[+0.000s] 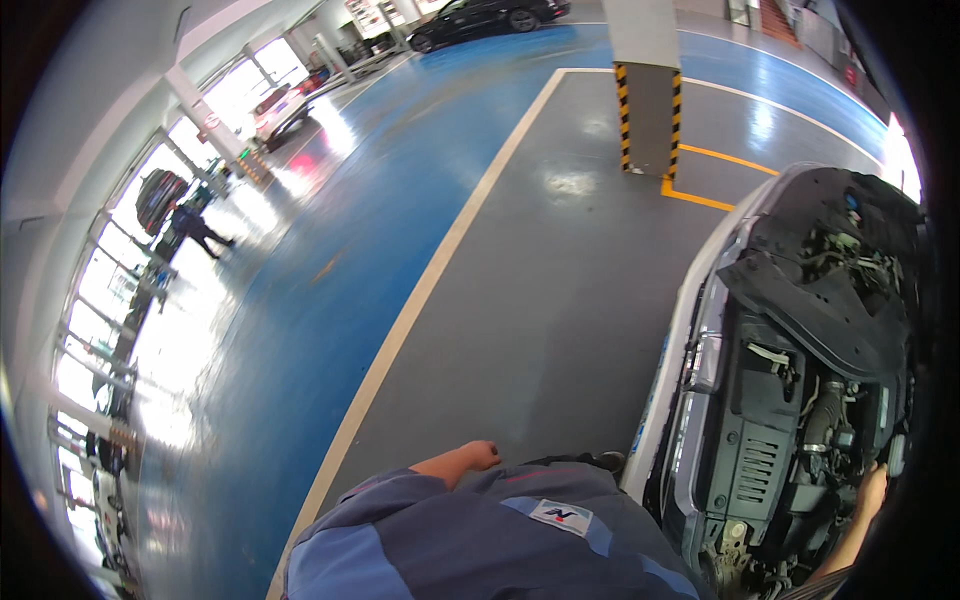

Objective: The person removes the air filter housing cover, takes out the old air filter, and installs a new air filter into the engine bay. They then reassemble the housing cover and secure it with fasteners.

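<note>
My left hand (pixel 482 455) hangs in front of my dark blue work jacket (pixel 450 530), over the grey floor. Its fingers are curled in, and nothing shows in them. At the right, my right hand (pixel 874 490) reaches into the engine bay (pixel 790 430) of a car with its engine uncovered. Its fingers are drawn together beside a grey rounded part (pixel 897 455) at the dark picture rim; what they hold, if anything, is hidden. Left of that hand lie an air duct (pixel 824 415) and a black slotted cover (pixel 757 468). A loose-looking black trim panel (pixel 800 310) slants across the bay.
The car's pale front edge (pixel 690 300) runs close along my right side. Ahead stands a pillar (pixel 648 110) with yellow-black striped corners. A cream line (pixel 430 280) parts grey floor from blue. Far left, a person (pixel 195 228) stands by a raised car (pixel 160 200).
</note>
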Demonstrator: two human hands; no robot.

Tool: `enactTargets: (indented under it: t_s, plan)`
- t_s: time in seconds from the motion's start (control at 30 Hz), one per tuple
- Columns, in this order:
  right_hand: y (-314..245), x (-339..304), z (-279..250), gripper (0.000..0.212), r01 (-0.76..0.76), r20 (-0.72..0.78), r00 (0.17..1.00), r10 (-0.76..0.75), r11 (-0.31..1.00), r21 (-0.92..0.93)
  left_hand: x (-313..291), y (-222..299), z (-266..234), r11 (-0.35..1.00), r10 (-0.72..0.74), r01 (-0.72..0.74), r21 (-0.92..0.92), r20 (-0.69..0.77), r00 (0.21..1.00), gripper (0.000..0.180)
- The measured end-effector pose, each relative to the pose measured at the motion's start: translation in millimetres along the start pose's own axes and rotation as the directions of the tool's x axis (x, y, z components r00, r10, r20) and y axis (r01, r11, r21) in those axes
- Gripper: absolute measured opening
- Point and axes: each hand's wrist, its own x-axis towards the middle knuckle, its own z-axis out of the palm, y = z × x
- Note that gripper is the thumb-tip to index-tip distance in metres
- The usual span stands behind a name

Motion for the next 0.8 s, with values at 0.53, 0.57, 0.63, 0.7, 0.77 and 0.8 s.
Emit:
enactTargets:
  t_s: [0.53, 0.57, 0.63, 0.7, 0.77, 0.8]
  plan:
    - [-63.9, -79.1, -66.5, 0.036, 0.156, -0.001, 0.987, -0.162, 0.949, 0.273, 32.5, 4.5, -21.7, 0.987, 0.101, -0.104, 0.12, 0.026, 0.995, 0.055]
    - [-67.9, -81.0, -66.0, 0.037, 0.202, -0.015, 0.978, -0.208, 0.926, 0.318, 33.5, 4.6, -22.7, 0.989, 0.102, -0.107, 0.106, 0.048, 0.994, 0.056]
    - [-78.6, -81.1, -64.1, 0.032, 0.125, -0.077, 0.991, -0.113, 0.974, 0.186, 38.5, 4.9, -26.9, 0.986, 0.106, -0.115, 0.118, 0.079, 0.991, 0.056]
    - [-91.9, -72.7, -65.0, 0.035, -0.087, 0.064, 0.994, 0.086, 0.996, 0.017, 46.3, 6.2, -32.4, 0.978, 0.137, -0.151, 0.146, 0.102, 0.985, 0.056]
    - [-100.1, -71.7, -67.0, 0.035, -0.116, 0.088, 0.989, 0.118, 0.993, -0.022, 54.5, 8.7, -37.8, 0.949, 0.21, -0.229, 0.218, 0.111, 0.971, 0.055]
    - [-102.0, -72.2, -68.6, 0.035, -0.11, 0.051, 0.992, 0.112, 0.993, -0.037, 58.0, 10.7, -39.5, 0.919, 0.268, -0.289, 0.267, 0.113, 0.957, 0.054]
